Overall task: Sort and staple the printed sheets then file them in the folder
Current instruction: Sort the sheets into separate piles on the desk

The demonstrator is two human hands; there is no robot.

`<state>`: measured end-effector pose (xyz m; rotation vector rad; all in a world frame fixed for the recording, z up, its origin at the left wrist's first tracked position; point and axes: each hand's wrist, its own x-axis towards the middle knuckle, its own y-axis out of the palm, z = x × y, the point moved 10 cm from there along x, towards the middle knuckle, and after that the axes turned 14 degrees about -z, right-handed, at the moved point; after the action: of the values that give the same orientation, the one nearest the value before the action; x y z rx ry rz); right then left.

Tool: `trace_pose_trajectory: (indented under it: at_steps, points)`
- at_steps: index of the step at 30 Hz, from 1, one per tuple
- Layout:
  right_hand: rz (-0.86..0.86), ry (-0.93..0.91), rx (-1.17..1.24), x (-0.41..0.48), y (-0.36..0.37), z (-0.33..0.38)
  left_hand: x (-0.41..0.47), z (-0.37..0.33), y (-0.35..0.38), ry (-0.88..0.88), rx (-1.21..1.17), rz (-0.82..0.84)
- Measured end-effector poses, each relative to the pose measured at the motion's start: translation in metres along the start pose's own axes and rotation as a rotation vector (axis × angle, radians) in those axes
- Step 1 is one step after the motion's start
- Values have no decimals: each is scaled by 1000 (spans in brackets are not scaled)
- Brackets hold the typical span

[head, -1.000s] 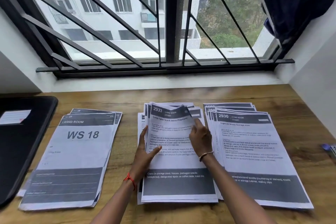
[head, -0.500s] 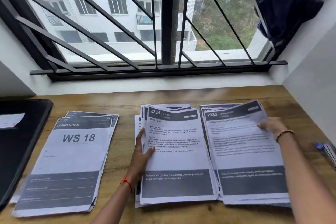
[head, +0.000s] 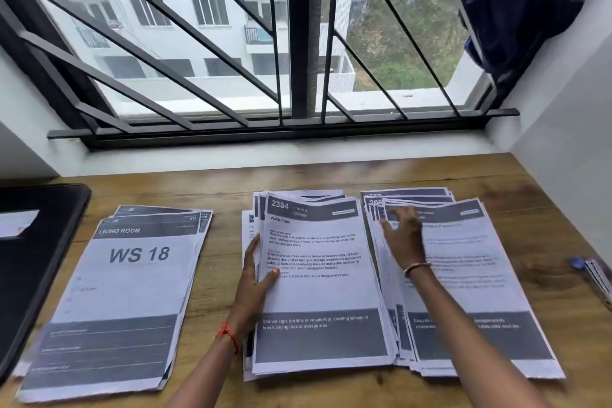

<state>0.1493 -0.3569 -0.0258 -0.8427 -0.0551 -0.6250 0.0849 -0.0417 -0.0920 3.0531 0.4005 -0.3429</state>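
Sheet "2384 KITCHEN" (head: 318, 275) under flat left grip (head: 255, 281), right grip (head: 402, 238) splayed on neighbouring pile (head: 480, 291)

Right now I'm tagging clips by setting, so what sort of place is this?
Probably a work corner in an upper-floor flat: a wooden desk set against a barred window, an apartment block outside, and stacks of printed sheets beside a black folder.

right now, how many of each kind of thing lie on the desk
printed-sheet stacks: 3 (WS 18 stack, 2384 stack, right stack)
black folder: 1
blue-tipped pen: 1
total: 5
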Motion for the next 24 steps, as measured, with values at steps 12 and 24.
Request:
trace_pose_trajectory:
  at_steps: [12, 24]
  points:
    - [46, -79, -47, -49, 48, 43, 2, 2, -2, 18, 5, -15]
    - [177, -10, -173, -51, 64, 28, 0, 0, -2, 15, 13, -11]
